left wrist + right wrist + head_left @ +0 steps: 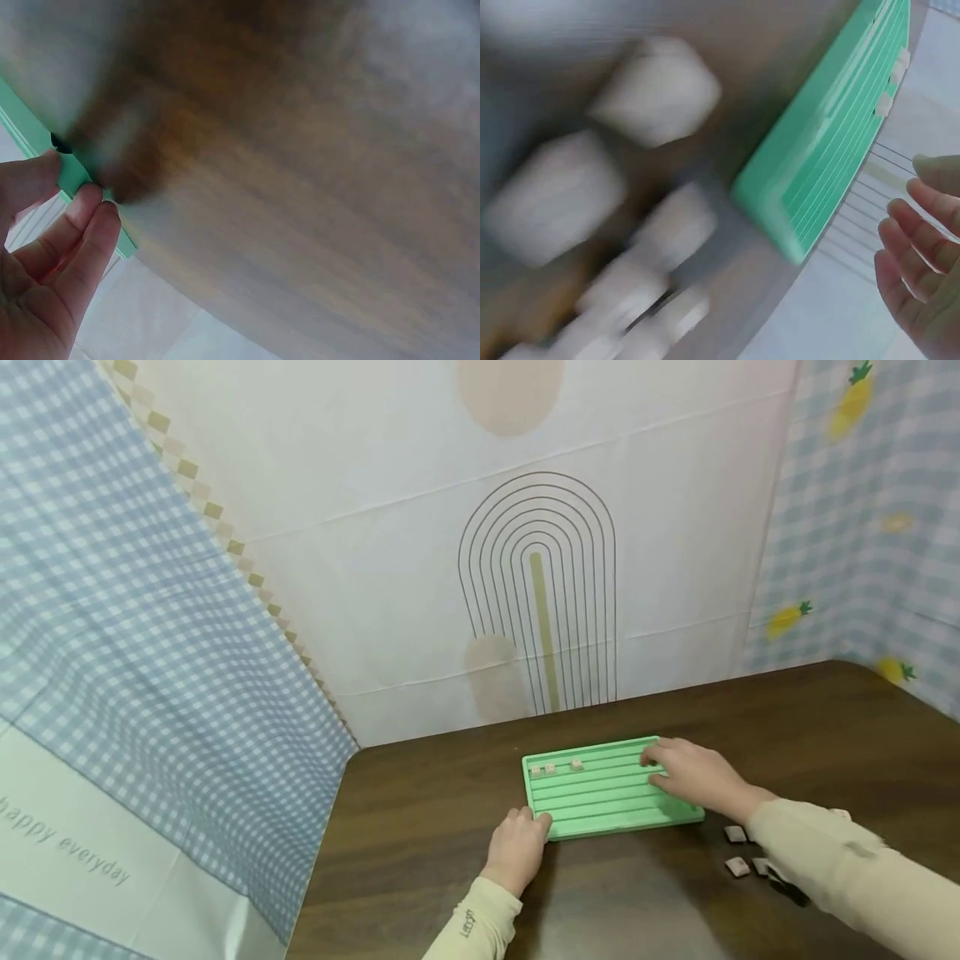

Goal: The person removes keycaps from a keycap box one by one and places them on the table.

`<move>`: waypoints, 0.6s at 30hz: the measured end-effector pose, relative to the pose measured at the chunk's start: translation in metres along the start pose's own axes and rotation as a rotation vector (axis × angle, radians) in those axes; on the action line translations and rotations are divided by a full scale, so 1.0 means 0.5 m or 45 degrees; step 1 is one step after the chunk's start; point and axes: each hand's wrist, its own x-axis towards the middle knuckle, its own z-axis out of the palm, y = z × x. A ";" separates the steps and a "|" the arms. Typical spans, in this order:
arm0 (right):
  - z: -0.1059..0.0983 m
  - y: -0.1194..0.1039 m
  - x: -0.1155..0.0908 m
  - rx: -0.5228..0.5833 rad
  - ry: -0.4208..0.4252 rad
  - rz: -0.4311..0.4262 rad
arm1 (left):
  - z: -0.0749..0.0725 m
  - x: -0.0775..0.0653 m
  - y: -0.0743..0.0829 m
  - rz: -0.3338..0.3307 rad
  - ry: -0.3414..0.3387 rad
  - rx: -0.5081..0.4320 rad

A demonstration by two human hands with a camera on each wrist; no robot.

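Note:
A green ridged tray (611,792) lies on the brown table. Three small whitish blocks, keycap-like in shape, sit in its top row; one is this block (576,765). My left hand (517,847) holds the tray's near left corner. In the left wrist view its thumb and fingers (97,232) pinch the green rim (30,124). Over the tray's right end is my right hand (697,777), fingers loosely bent. The right wrist view shows that hand (930,277) with nothing visible between the spread fingers, apart from the tray (769,180).
More whitish blocks (738,867) lie on the table (420,827) right of the tray, partly hidden under my right sleeve (825,852). They are blurred in the right wrist view. A pale patterned cloth (390,610) hangs behind the table; checked cloth (187,610) hangs at the left.

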 end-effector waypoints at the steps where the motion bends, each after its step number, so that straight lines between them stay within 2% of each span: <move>1: 0.012 -0.007 0.023 0.033 -0.016 0.007 | 0.000 0.000 -0.001 0.000 -0.003 0.006; 6: 0.077 -0.028 0.108 0.252 -0.118 0.031 | -0.002 -0.004 0.000 0.019 -0.003 0.012; 9: 0.106 -0.039 0.133 0.407 -0.175 0.069 | -0.002 -0.006 0.002 0.042 -0.029 0.029; 12: 0.123 -0.049 0.148 0.505 -0.179 0.115 | -0.001 -0.006 0.002 0.051 -0.036 0.052; 15: 0.131 -0.059 0.161 0.444 -0.151 0.111 | -0.001 -0.004 -0.001 0.040 -0.024 0.066; 18: 0.133 -0.072 0.170 0.244 -0.108 0.053 | -0.002 -0.002 -0.005 0.032 -0.010 0.070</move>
